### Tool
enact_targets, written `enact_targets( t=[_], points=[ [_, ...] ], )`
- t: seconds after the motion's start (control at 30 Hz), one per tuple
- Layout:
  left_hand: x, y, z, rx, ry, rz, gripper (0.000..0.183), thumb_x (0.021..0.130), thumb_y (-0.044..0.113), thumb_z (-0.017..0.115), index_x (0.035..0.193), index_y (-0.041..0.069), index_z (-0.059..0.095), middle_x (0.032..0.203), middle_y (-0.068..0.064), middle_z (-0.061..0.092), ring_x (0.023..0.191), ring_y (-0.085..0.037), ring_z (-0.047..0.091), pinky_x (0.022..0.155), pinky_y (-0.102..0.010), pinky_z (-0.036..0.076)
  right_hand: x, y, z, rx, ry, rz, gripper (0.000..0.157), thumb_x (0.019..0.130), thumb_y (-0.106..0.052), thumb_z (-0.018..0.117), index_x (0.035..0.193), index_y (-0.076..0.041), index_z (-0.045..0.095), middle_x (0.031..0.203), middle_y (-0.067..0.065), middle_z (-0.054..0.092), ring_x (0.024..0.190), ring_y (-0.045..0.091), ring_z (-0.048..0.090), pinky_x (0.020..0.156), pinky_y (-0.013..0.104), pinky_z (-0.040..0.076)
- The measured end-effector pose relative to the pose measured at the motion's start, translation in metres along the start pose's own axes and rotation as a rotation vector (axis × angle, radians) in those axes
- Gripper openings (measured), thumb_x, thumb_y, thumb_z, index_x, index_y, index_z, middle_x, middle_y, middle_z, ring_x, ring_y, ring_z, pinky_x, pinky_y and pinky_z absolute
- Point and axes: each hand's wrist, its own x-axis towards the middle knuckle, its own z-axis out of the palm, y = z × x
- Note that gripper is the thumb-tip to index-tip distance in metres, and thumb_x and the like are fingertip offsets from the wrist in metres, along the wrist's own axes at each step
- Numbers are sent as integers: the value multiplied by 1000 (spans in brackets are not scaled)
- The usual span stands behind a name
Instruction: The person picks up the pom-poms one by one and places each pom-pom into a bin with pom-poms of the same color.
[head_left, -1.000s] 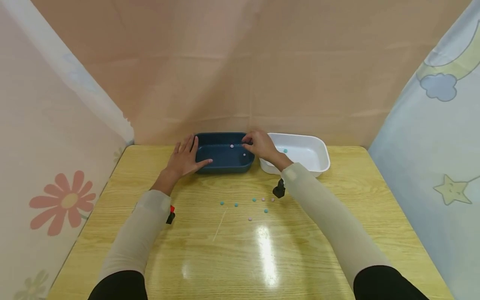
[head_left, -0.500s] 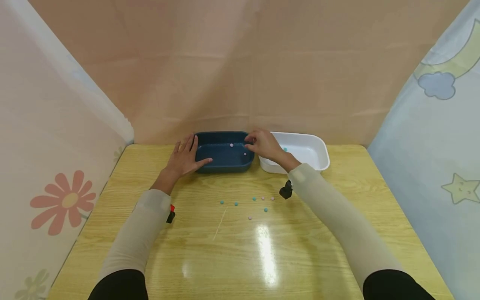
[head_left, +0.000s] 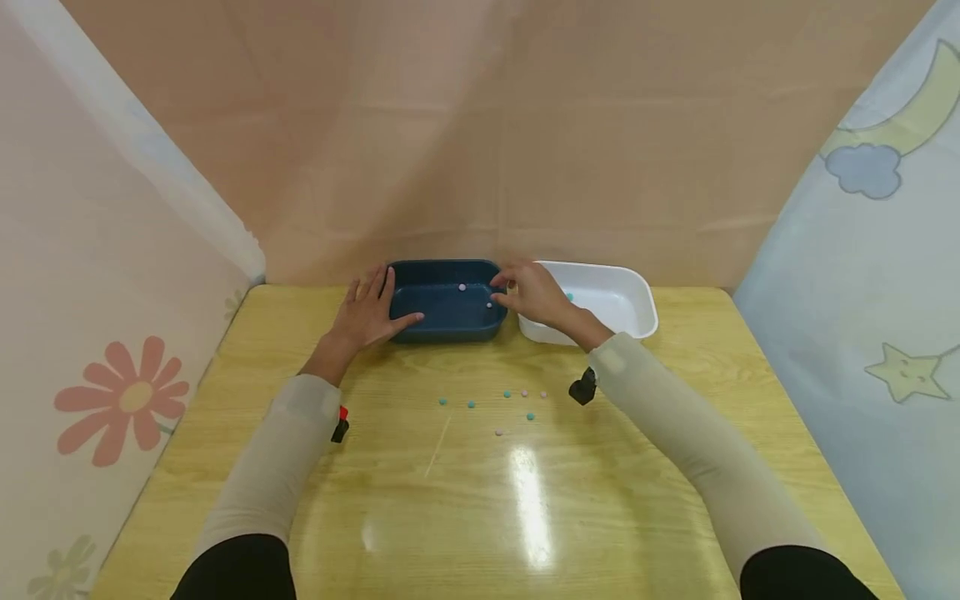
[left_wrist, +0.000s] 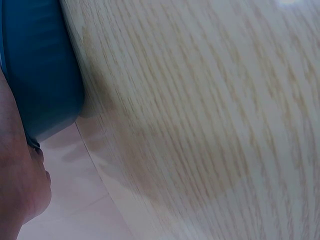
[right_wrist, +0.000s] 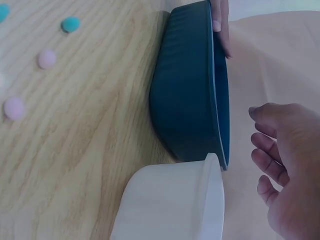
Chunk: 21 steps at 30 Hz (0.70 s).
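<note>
My left hand [head_left: 363,318] rests on the left end of a dark blue basin [head_left: 442,335], fingers extended over the rim and thumb along the near side. Two small pink balls [head_left: 462,287] lie inside that basin. Over its right end hovers my right hand [head_left: 536,293], thumb and forefinger apart. Seen in the right wrist view, the right hand's fingers [right_wrist: 267,150] are loosely bent with nothing visible between them. Beside the blue basin stands a white basin [head_left: 637,312], partly hidden by the right hand, with a teal ball [head_left: 570,297] in it.
Several teal balls [head_left: 471,404] and pink balls [head_left: 498,432] are scattered on the wooden table [head_left: 420,517] in front of the basins. A tan cloth wall [head_left: 450,167] rises close behind, and printed panels flank both sides.
My right hand has drawn slightly to the right, and its forearm has swung right too. The left hand, both basins and the balls stay as they were.
</note>
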Motion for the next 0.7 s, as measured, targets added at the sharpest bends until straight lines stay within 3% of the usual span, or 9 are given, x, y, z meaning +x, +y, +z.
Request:
enact_targets(
  t=[0.27,0.7],
  points=[
    [0,1,-3,3,-4,-9,114,83,87,23,157,4,2,164,-15,-2,151,-30,2,119,-57,5,-11,-5,-2,16,14,-72,25,85,-25,78,103,-8,76,92,10,66,80,21,59,70,35,48],
    [1,2,-3,5,-8,-3,113,83,87,23,157,4,0,164,-16,-2,151,-31,3,119,-57,4,-31,-22,-7,61,-12,-189,22,83,-19,79,103,-9,75,98,4,67,87,21,61,77,36,51]
  ],
)
